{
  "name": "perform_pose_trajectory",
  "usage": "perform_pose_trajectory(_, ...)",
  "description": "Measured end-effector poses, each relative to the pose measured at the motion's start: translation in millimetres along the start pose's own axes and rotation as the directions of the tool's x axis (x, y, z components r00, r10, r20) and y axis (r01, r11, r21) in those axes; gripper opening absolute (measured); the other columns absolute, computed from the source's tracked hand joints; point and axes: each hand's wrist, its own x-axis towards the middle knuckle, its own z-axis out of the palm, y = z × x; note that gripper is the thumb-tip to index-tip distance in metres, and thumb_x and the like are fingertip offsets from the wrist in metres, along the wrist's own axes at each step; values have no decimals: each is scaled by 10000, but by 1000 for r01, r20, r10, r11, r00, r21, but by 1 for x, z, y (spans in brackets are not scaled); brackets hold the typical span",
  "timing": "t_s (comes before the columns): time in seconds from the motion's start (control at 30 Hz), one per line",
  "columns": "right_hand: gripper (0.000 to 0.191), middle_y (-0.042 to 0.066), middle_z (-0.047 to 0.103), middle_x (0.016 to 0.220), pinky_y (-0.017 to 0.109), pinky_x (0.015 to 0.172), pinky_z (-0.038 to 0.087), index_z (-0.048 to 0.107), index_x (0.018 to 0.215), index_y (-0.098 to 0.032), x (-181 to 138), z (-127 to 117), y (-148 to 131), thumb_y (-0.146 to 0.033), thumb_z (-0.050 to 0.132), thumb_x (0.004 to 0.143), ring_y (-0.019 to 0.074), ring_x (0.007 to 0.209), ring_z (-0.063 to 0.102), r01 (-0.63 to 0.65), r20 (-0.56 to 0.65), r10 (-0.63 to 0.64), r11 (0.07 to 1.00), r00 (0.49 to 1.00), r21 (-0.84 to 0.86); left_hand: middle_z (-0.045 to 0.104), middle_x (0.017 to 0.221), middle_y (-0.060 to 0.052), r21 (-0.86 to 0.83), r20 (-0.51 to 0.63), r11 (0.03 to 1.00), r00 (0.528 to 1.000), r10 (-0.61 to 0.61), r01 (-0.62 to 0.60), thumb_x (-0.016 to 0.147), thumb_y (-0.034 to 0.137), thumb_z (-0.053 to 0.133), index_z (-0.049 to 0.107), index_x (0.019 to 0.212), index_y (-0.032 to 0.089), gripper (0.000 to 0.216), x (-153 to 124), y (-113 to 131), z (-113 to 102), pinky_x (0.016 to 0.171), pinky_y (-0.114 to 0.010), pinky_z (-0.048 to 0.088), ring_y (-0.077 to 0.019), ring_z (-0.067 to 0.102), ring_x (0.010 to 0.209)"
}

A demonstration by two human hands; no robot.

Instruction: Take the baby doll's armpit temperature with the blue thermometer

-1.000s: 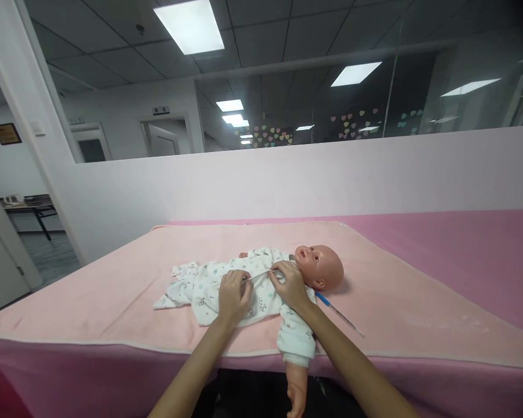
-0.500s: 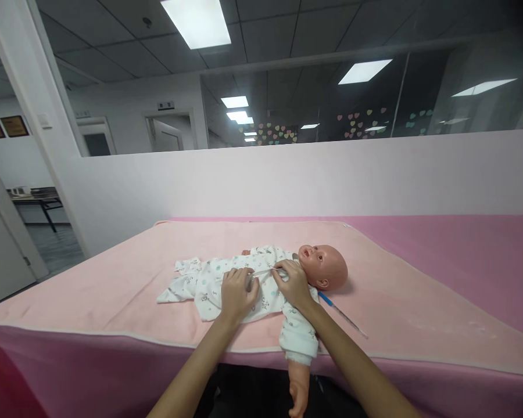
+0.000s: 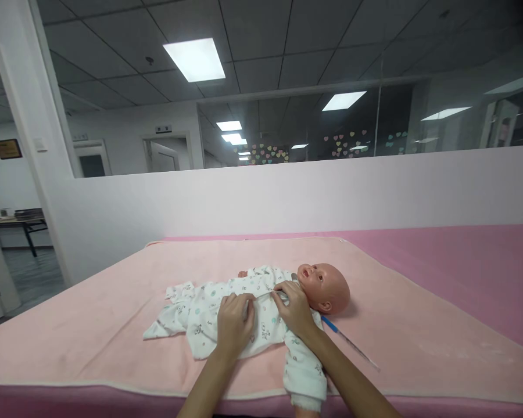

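Observation:
A baby doll [image 3: 331, 288] lies on its back, head to the right, in a white patterned baby outfit [image 3: 200, 319]. My left hand [image 3: 235, 322] rests over the outfit's middle, thumb and fingers pinched together on the cloth. My right hand [image 3: 294, 307], close below the doll's chin, pinches the front of the outfit at the chest. Between the two hands a thin pale line, the garment's edge or a tie, runs taut; I cannot tell which. The doll's near sleeve [image 3: 304, 371] reaches toward me, beneath my right forearm.
A slim thermometer-like stick with a blue end [image 3: 351, 342] lies right of the doll's shoulder. Under the doll spreads a peach blanket [image 3: 113, 313] over a pink surface [image 3: 462, 261]. A low white wall [image 3: 287, 197] with glass above stands behind.
The view has tilted up, so the doll and blanket sit lower in the picture. Both hands stay pinched at the outfit's front, with the left thumb drawn closer to its fingers.

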Motion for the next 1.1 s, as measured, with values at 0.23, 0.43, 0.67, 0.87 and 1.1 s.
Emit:
perform_pose_trajectory(0.23, 144, 19, 583, 741, 320, 775, 390, 540, 758, -186, 1, 1, 1, -122, 415, 791, 162, 749, 517, 36, -46, -41, 994, 998, -106, 594, 815, -46, 72, -146, 985, 979, -144, 155, 735, 65, 424, 567, 875, 187, 235, 6, 8, -12, 753, -334, 355, -200, 508, 803)
perform_pose_trajectory(0.43, 269, 35, 610, 826, 343, 828, 409, 556, 831, -190, 13, -15, -8, -49, 334, 773, 169, 843, 539, 38, -328, -89, 987, 940, -157, 594, 817, -23, -170, -36, 985, 999, -15, 9, 762, 86, 403, 564, 881, 201, 231, 44, 28, 6, 759, -293, 384, -165, 522, 816)
perform_pose_trajectory(0.67, 197, 41, 650, 805, 323, 681, 456, 598, 787, -201, -35, -92, -7, -204, 402, 776, 196, 768, 584, -290, -252, 213, 900, 944, -327, 631, 906, -19, -363, 534, 927, 836, 130, 88, 802, 234, 403, 651, 920, 236, 275, 81, 16, 60, 726, -249, 407, -160, 557, 807)
perform_pose_trajectory(0.87, 307, 86, 658, 925, 396, 758, 463, 648, 824, -179, -118, -126, 34, -356, 400, 783, 253, 857, 602, -301, -28, 351, 757, 936, -580, 627, 960, -19, -464, 568, 875, 804, 174, 138, 697, 293, 567, 664, 956, 258, 278, 71, 11, 56, 824, -281, 369, -204, 522, 914)
perform_pose_trajectory(1.1, 353, 34, 685, 822, 315, 618, 507, 652, 798, -228, -134, -151, 31, -459, 386, 772, 212, 720, 637, -403, -160, 381, 728, 910, -555, 580, 564, 0, -671, 720, -160, 585, -374, 724, 604, 229, 687, 615, 646, 125, 133, 78, -16, 74, 580, -216, 399, -138, 533, 589)
